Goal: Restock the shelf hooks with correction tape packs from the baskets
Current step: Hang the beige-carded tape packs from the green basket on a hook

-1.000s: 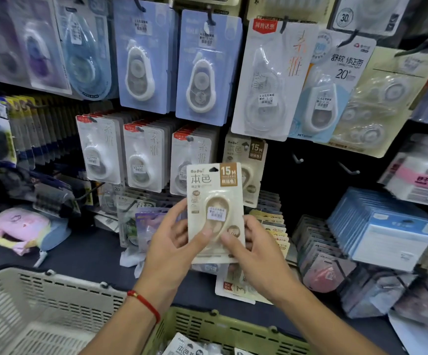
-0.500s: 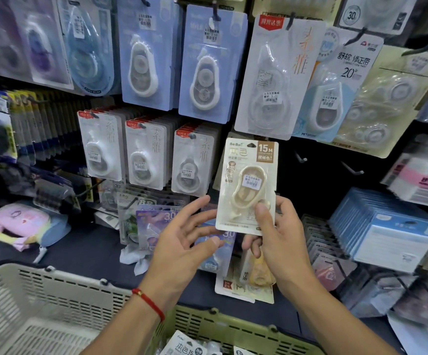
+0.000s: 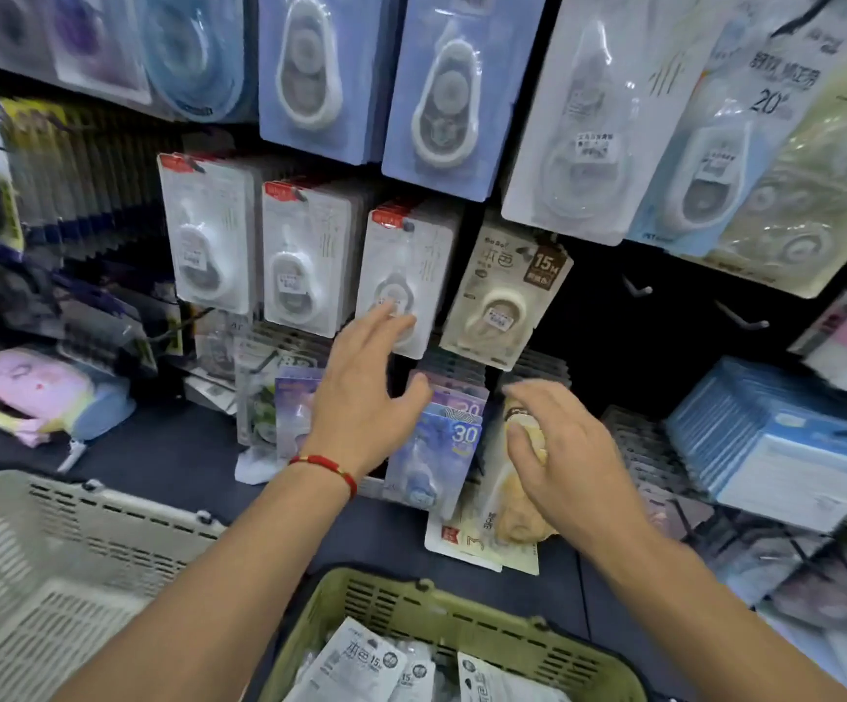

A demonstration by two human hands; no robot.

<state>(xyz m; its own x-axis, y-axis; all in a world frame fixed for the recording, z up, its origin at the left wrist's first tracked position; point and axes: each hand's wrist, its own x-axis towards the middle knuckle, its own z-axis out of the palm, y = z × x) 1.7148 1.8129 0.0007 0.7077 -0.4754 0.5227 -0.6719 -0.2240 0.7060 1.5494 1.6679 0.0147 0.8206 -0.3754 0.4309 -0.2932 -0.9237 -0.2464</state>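
Observation:
A beige correction tape pack [image 3: 505,296] marked 15M hangs tilted on a shelf hook, right of three rows of white packs [image 3: 391,281]. Neither hand touches it. My left hand [image 3: 365,397], with a red cord at the wrist, is spread open just below the white packs and holds nothing. My right hand [image 3: 563,453] hovers palm down, fingers relaxed, over the yellowish packs [image 3: 507,504] on the lower shelf. A green basket [image 3: 441,615] at the bottom edge holds several white correction tape packs [image 3: 360,666].
A cream basket [image 3: 56,554] stands at the bottom left. Two bare hooks [image 3: 639,288] stick out of the dark panel right of the beige pack. Large blue packs [image 3: 436,103] hang above. Stacked blue boxes [image 3: 776,448] fill the right shelf.
The beige pack went from both hands up onto the hook, carried at the last by my right hand. Both hands have let go and dropped lower. The view has moved closer to the shelf.

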